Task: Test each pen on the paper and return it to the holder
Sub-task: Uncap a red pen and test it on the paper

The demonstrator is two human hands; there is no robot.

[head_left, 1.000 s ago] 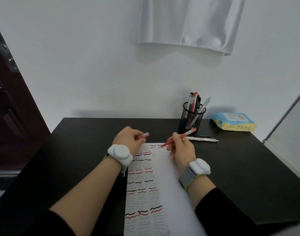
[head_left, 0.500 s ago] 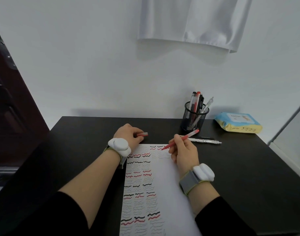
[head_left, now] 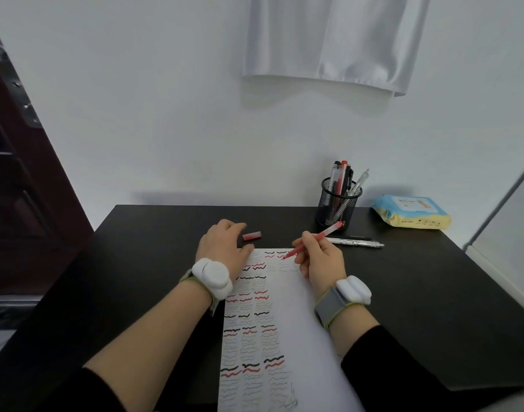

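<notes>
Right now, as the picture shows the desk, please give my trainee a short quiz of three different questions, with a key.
1. True or false: the red pen is capped.
2. Where does the red cap lie? A) in the mesh holder B) on the black table beside the left hand C) on the paper
3. Which hand grips the red pen?

Key: 1 false; 2 B; 3 the right hand.

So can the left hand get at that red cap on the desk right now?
Probably yes. The red cap lies on the bare desk just off the left hand's fingertips, with nothing between them. The right hand is busy holding the red pen over the paper, clear of that path.
</notes>
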